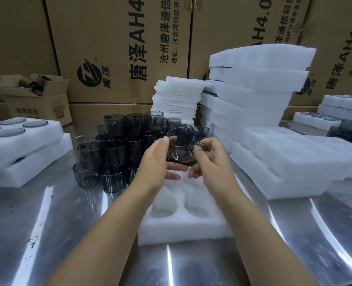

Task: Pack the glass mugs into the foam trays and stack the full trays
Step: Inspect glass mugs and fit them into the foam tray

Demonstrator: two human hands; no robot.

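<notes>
A smoky glass mug (180, 145) is held tilted above the far end of a white foam tray (183, 223) that lies on the steel table in front of me. My right hand (210, 162) pinches the mug's handle. My left hand (158, 159) supports the mug's body, thumb on its rim and fingers beneath. The tray's round pockets that show hold nothing. A heap of stacked dark glass mugs (119, 147) stands just behind and left of my hands.
Two stacked foam trays with mugs in them (24, 149) lie at the left. Foam trays (290, 162) and tall foam piles (253, 89) stand at the right, foam sheets (177, 100) behind. Cardboard boxes (117, 48) line the back; more packed trays (325, 118) sit far right.
</notes>
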